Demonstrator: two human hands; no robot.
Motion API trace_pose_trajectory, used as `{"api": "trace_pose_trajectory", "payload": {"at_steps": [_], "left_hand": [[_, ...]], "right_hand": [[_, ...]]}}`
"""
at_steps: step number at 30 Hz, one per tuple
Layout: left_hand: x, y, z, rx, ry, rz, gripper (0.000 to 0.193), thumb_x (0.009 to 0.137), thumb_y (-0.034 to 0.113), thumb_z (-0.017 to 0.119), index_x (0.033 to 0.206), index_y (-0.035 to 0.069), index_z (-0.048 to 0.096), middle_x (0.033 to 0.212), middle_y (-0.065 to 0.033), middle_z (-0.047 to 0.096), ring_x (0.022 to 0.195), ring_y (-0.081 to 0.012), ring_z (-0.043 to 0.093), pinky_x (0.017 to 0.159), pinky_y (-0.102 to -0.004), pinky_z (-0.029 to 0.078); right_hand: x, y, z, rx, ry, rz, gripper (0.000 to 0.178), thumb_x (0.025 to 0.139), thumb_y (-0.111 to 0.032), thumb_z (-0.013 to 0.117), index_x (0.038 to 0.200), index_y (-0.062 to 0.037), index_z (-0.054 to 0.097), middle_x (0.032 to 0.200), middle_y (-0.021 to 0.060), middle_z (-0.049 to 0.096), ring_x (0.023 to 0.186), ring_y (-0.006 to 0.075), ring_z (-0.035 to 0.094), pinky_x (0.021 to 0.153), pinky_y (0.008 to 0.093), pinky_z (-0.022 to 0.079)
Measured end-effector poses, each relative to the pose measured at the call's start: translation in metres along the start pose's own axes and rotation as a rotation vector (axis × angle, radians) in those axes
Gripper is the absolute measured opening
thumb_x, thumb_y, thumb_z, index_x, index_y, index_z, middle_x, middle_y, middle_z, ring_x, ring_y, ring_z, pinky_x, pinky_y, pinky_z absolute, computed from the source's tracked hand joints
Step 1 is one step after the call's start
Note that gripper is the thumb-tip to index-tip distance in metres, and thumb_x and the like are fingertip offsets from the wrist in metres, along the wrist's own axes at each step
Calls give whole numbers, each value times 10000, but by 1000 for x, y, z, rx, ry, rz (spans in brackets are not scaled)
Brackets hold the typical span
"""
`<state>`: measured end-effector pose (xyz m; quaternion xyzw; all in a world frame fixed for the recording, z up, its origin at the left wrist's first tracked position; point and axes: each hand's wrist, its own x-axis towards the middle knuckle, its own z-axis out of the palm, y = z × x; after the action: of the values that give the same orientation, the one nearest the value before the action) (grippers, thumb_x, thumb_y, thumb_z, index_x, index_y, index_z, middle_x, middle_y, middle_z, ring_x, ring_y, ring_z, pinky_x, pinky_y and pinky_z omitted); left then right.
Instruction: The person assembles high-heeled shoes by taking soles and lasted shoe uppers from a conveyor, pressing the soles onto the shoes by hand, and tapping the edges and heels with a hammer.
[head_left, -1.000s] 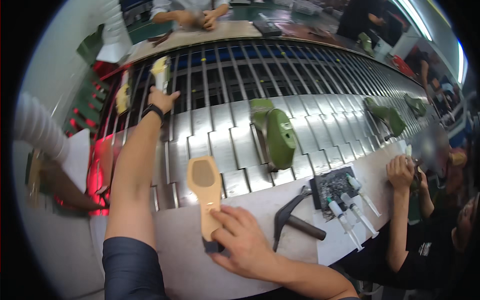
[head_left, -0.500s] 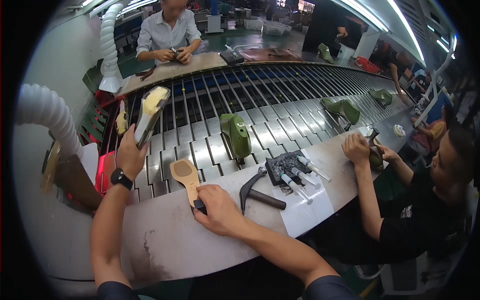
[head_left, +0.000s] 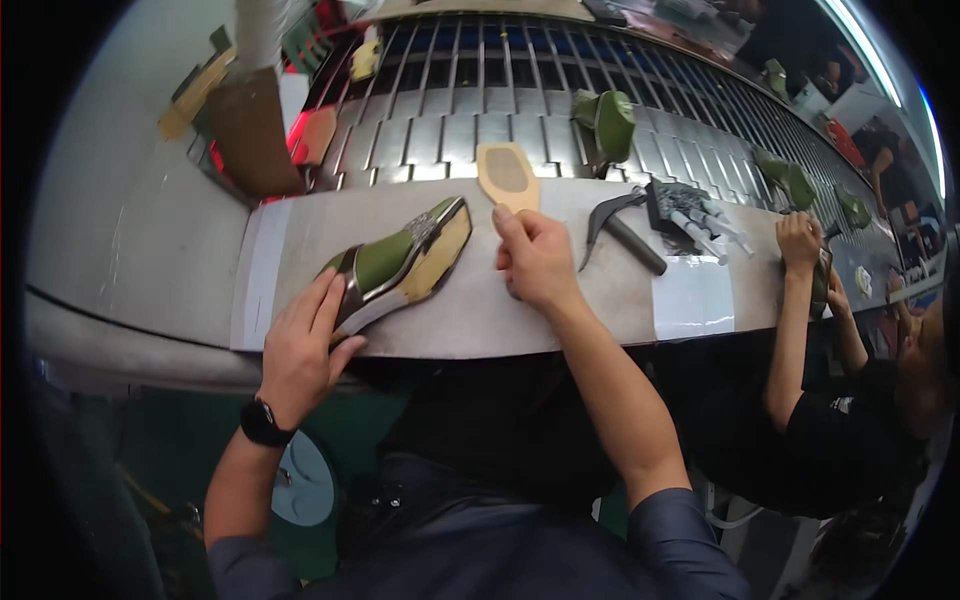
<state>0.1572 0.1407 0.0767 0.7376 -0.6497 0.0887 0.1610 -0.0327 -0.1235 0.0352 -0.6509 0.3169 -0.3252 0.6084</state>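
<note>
On the near bench, a green shoe last (head_left: 385,258) with a dark metallic upper and yellowish bottom lies tilted on its side, toe pointing away to the right. My left hand (head_left: 305,345) grips its heel end, fingers on top and thumb along the near side. To the right, my right hand (head_left: 540,258) is closed on the narrow end of a tan shoe sole (head_left: 508,172) with a darker patch on its wide part. That wide part sticks out past the bench's far edge. A hammer (head_left: 632,242) with a curved head rests right of my right hand.
Beside the hammer are a dark bristly pad (head_left: 672,205) and several white tubes (head_left: 698,235). Behind the bench runs a slatted metal conveyor (head_left: 430,135) carrying green lasts (head_left: 612,125). A co-worker's hands (head_left: 800,245) hold a shoe at the right. A white sheet (head_left: 693,295) lies on the bench.
My left hand has brought the shoe last from above the conveyor down to the bench. My right hand has kept hold of the sole. The view has tilted downward.
</note>
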Motion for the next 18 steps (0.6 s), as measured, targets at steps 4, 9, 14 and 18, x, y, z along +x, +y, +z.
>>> {"api": "trace_pose_trajectory", "payload": {"at_steps": [4,9,14,18], "left_hand": [[28,-3,-12,-137,44,-19,694,857,231,835,1431,-27,542,1444,-239,580,1266,-437,597,1066,-467,492],[101,0,11,-253,89,-18,777,888,507,771,1365,-73,575,1269,-302,662,1163,-422,653,991,-457,524],[132,5,17,-332,-180,-76,688,835,465,816,1218,-78,639,936,-262,736,870,-377,735,808,-462,574],[117,11,-24,-863,283,-181,556,863,331,835,1196,-70,641,949,-181,759,869,-206,739,780,-329,575]], "right_hand": [[-4,-5,9,75,3,19,559,1053,-380,627,594,-80,522,504,-6,493,438,79,425,420,269,326],[1,-3,14,51,-51,77,569,1041,-367,651,569,-87,501,513,-32,471,471,54,379,445,284,314],[2,2,16,-23,-1,75,463,1017,-264,688,629,-62,536,549,-19,508,483,61,413,453,276,335],[-23,16,9,100,146,-161,215,973,-173,733,923,4,622,827,78,666,712,113,610,663,256,489]]}}
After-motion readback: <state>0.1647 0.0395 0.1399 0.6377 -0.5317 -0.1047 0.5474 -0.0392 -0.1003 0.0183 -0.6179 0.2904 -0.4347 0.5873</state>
